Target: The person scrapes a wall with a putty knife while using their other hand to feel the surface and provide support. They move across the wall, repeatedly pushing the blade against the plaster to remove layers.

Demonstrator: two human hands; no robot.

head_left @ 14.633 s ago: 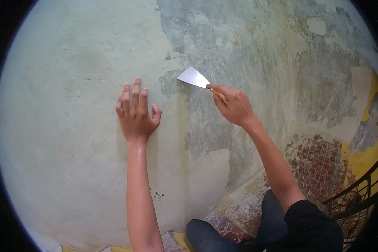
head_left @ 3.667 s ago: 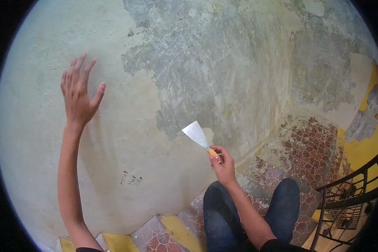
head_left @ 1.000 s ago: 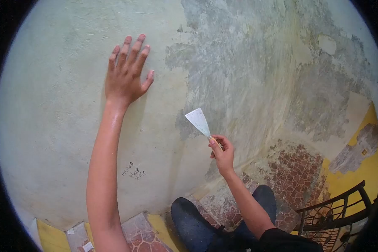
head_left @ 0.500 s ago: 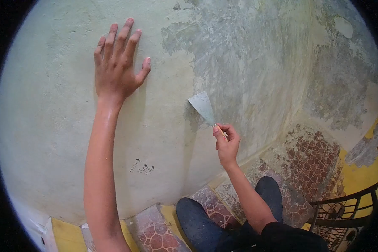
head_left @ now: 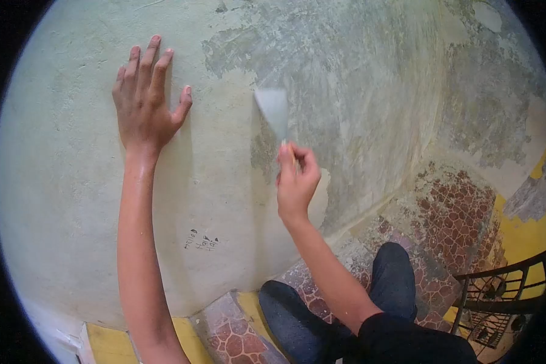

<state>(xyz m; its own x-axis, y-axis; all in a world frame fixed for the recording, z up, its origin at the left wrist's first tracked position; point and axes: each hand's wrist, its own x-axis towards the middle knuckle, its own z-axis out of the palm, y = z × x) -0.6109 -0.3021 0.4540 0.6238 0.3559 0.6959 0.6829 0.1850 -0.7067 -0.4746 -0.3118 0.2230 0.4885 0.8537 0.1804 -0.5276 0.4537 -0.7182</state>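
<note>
My right hand (head_left: 298, 182) is closed round the handle of a putty knife (head_left: 274, 110), whose wide blade points up the wall and is slightly smeared by motion. The blade's edge lies where the pale green paint (head_left: 224, 127) borders the scraped grey patch (head_left: 358, 79). Flat against the painted part, further left, rests my left hand (head_left: 144, 106), fingers spread and thumb out to the side. Nothing is in it. Small handwritten words (head_left: 201, 241) show on the wall below.
Steps with reddish stone-pattern tiles (head_left: 236, 340) and yellow faces run along the wall's foot. Paint flakes litter the tiled floor (head_left: 455, 212) at right. My knees (head_left: 394, 273) are close below the wall. A black metal rack (head_left: 503, 285) stands at lower right.
The putty knife and my right hand have moved up and left along the paint border. A larger bare strip shows beside the blade. My left hand stays flat on the wall; the view has shifted slightly.
</note>
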